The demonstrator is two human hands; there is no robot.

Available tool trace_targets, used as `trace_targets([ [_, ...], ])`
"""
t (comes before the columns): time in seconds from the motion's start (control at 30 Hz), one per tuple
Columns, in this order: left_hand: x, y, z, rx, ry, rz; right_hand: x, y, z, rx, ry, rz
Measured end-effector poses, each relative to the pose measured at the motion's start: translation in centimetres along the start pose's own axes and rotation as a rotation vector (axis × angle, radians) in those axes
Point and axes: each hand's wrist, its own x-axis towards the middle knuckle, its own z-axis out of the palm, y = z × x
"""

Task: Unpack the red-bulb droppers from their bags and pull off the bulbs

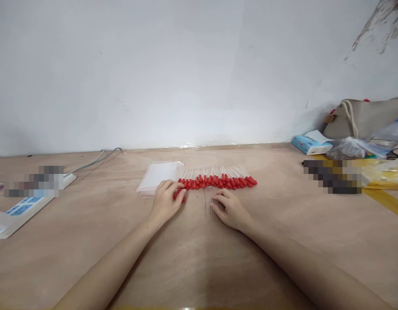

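My left hand [166, 199] is closed round the red ends of what look like droppers [180, 196], beside the left end of a row. That row holds several thin, pale-stemmed droppers with red bulbs [214, 181], the bulbs towards me and the stems pointing to the wall. Just below its middle are a few thin clear tubes [205, 202]. The thumb and fingertips of my right hand [230, 209] are curled together at these tubes; the exact grip is hard to make out. Behind my left hand lies a stack of clear plastic bags [158, 175].
A white power strip [34, 204] with a grey cable [95, 161] lies at the left. To the right are a blue tissue pack [310, 144], a grey bag [366, 118], crumpled clear plastic [347, 148] and yellow tape [384, 202]. A white wall [186, 77] bounds the wooden table [192, 267].
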Motion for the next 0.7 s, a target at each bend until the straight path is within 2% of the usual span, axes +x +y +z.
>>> trace_targets([
  [0.17, 3.3, 2.5, 2.8, -0.032, -0.143, 0.079, -0.3, 0.3, -0.5, 0.020, 0.039, 0.031],
  [0.37, 5.1, 3.5, 5.7, -0.046, -0.186, 0.032, -0.5, 0.9, -1.2, 0.026, 0.113, 0.064],
  [0.7, 5.2, 2.9, 6.6, -0.184, -0.142, -0.046, -0.4, 1.0, -1.2, 0.036, 0.099, 0.091],
])
